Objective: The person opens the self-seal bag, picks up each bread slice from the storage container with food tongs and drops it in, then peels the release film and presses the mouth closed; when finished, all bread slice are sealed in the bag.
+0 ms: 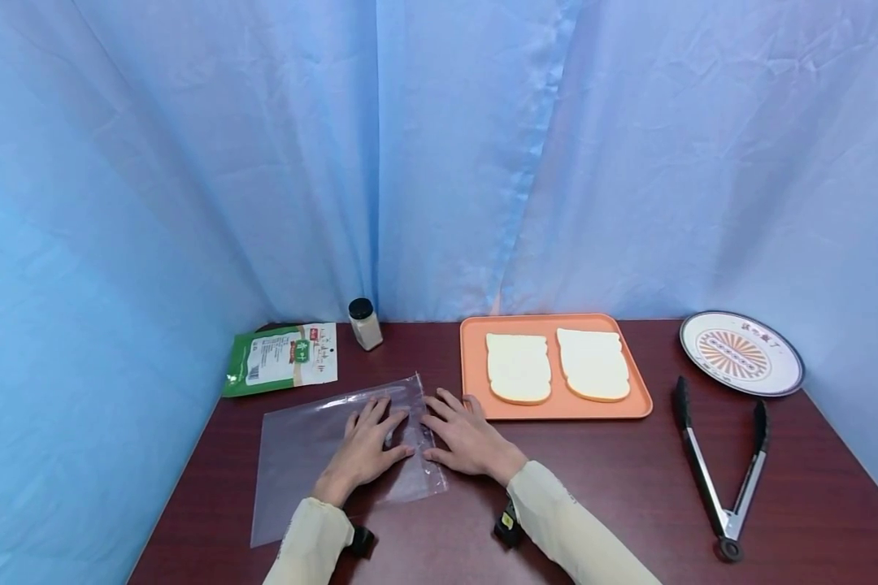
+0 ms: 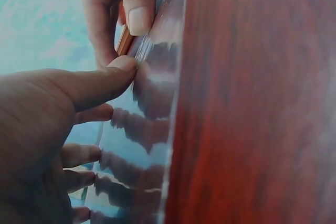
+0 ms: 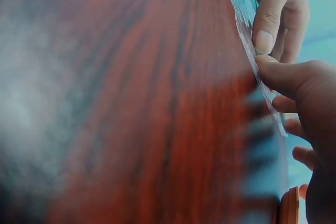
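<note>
A clear plastic bag (image 1: pixel 293 463) lies flat on the dark red-brown table, its opening edge toward the right. My left hand (image 1: pixel 366 448) rests on the bag near that edge, fingers spread. Beside it, my right hand (image 1: pixel 471 443) touches the right edge with its fingertips, also spread. In the left wrist view, the left thumb and fingertips press on the shiny film (image 2: pixel 152 129), with the other hand's thumb close by. The right wrist view has the right thumb on the bag's rim (image 3: pixel 249 45).
Two bread slices (image 1: pixel 519 368) lie on an orange tray (image 1: pixel 556 413) right of the hands. Tongs (image 1: pixel 710 479) lie spread farther right, below a patterned plate (image 1: pixel 783 378). A green-and-white packet (image 1: pixel 281 357) and a black-capped jar (image 1: pixel 367 327) are at the back left; blue curtains surround the table.
</note>
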A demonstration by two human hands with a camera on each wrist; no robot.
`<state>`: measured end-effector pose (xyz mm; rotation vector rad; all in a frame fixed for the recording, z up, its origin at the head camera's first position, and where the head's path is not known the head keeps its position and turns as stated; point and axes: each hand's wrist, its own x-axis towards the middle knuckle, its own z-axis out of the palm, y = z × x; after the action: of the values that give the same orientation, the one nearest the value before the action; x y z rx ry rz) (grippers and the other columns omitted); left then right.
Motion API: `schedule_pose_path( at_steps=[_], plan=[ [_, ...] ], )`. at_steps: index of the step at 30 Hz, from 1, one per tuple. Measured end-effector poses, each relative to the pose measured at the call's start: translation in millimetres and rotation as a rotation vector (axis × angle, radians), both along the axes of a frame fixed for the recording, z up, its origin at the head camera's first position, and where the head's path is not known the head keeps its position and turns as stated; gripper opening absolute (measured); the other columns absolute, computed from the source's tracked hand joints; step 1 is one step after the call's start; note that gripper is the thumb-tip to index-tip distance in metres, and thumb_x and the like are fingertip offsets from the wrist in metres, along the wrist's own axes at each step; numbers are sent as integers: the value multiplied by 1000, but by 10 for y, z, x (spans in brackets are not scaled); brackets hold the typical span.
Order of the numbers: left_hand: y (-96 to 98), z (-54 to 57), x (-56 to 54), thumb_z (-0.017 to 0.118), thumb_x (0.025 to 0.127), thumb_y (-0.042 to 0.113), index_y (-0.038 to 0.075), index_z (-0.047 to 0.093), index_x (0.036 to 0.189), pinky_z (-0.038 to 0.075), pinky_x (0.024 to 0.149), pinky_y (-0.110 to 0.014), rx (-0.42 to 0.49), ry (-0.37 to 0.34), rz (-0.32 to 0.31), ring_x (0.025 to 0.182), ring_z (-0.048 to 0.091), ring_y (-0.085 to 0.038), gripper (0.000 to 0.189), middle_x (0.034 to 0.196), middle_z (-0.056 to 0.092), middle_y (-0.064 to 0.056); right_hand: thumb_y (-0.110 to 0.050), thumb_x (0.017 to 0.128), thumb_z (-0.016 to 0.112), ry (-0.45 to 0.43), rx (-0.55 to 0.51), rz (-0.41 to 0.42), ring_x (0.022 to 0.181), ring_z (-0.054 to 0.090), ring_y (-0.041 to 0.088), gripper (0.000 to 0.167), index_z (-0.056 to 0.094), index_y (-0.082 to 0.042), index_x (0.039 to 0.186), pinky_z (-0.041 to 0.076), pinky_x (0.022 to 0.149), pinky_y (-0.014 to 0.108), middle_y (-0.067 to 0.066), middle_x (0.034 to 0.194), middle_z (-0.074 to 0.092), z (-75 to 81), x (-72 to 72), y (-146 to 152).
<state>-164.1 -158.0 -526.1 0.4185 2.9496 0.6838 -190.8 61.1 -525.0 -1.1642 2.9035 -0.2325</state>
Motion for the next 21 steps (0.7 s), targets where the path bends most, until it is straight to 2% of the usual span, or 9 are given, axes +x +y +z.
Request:
schedule_pose_path(
  at_steps=[7,21],
  plan=[
    [-7,-29,9,72,90,42,20,57,142,23,118,-68,5,29,-7,153,25,-42,59,161,36,-18,-55,99,52,36,56,18,152,33,30,57,55,-19,143,33,113,58,1,156,47,20,9,2],
    [32,-81,21,74,89,36,16,64,134,22,116,-71,58,106,26,151,27,-44,51,158,40,-21,-53,99,54,7,35,14,150,36,32,57,54,-19,144,32,113,57,2,156,48,7,-2,-5]
  ],
)
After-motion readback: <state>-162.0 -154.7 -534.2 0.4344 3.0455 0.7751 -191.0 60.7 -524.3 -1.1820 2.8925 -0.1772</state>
